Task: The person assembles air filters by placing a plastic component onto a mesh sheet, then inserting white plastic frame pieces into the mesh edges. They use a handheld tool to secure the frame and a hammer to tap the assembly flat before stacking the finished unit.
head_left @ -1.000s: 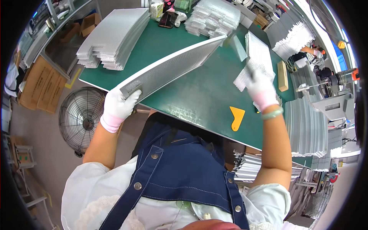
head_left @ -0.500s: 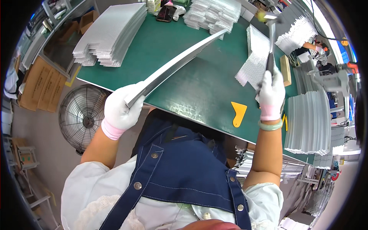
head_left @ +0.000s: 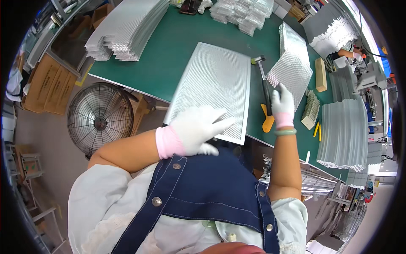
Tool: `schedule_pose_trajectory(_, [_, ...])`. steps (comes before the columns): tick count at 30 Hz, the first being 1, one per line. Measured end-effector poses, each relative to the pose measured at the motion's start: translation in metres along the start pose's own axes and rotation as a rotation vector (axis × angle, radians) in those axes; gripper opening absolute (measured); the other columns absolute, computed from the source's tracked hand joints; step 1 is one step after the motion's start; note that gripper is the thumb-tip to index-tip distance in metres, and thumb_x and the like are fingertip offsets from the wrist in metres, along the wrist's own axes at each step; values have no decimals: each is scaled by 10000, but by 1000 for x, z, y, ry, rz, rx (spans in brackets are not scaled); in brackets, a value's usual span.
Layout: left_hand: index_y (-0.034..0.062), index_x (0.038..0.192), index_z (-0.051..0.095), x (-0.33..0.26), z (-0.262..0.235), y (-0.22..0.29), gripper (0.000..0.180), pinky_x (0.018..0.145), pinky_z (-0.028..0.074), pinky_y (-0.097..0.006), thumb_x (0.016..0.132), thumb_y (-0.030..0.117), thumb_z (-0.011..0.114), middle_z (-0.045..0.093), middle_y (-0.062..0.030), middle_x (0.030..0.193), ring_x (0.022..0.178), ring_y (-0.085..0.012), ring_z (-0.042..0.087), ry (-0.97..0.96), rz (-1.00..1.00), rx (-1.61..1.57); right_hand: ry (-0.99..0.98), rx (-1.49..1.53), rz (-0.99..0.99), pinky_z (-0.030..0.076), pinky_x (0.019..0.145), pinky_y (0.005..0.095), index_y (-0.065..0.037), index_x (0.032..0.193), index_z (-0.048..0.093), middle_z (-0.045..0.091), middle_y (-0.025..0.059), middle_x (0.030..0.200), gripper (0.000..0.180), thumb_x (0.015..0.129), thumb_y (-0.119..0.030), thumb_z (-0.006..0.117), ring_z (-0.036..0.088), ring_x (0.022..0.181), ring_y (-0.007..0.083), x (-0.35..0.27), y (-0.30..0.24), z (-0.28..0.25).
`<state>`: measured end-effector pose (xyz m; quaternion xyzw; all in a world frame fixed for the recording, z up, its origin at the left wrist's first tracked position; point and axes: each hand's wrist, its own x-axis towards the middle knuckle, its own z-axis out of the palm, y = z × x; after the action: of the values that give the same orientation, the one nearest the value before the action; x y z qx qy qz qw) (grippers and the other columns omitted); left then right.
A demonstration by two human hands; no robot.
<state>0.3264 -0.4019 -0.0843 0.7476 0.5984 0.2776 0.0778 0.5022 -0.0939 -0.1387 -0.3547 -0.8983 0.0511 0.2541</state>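
Note:
A white-framed mesh panel (head_left: 215, 80) lies flat on the green table (head_left: 173, 55), its near edge reaching the table's front. My left hand (head_left: 196, 129), in a white glove with a pink cuff, is over the panel's near left part, fingers spread; whether it presses on it I cannot tell. To the panel's right rests a hammer (head_left: 266, 86) with a black handle. Just right of that handle is my right hand (head_left: 282, 103), also gloved, fingers stretched forward and holding nothing visible. Its fingertips are at the near edge of some silvery mesh sheets (head_left: 294, 63). A yellow scraper (head_left: 268, 123) lies partly under the hammer handle.
Stacked mesh sheets (head_left: 127, 29) stand at the far left, and another pile (head_left: 243, 12) is at the back. On the right are a wooden block (head_left: 320, 75), small pale strips (head_left: 311, 109), yellow-handled pliers (head_left: 317, 130) and upright profiles (head_left: 343, 131). A floor fan (head_left: 100, 122) stands left of the table.
The panel, held up on edge by my left hand before, now lies flat on the table. My right hand has put the hammer down and let go. My left hand has moved right.

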Motion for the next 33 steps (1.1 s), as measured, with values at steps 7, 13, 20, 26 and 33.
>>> schedule_pose_trajectory(7, [-22,809,706,-61,-14,-38,480,730,506,-436,905,427,566,662,-193,802,809,-350,653,14,-932,-39,-637,639,687,526,648,273,31,1008,673,684,119,871,344,978,-291,554,644,684,160,-107,-7,-66])
schedule_pose_trajectory(13, [-17,1099,638,-72,31,-59,434,602,496,-249,968,389,565,643,-31,827,685,-90,595,-178,-1035,-764,-944,999,770,517,720,261,17,1302,532,646,92,1008,477,988,-341,557,612,804,123,-158,-59,-40])
schedule_pose_trajectory(20, [-11,1158,589,-70,60,-59,348,592,493,-197,969,281,589,670,-41,928,700,-80,620,50,-901,-1143,-704,1165,853,494,641,216,27,1282,524,641,83,949,360,994,-188,539,599,724,98,-158,-71,-29])
schedule_pose_trajectory(26, [-36,1226,540,-48,55,-64,465,609,493,-237,958,340,596,667,-66,948,691,-105,610,173,-946,-836,-537,990,758,525,634,238,66,1248,563,679,100,891,402,972,-226,585,632,726,117,-121,-70,-30])
schedule_pose_trajectory(33, [-12,1264,543,-14,19,-87,637,994,419,-472,802,400,689,584,-232,1199,1166,-404,518,260,-393,272,-151,-15,304,524,748,412,-1,989,658,676,163,867,426,871,-411,674,668,859,328,-74,-29,-37])
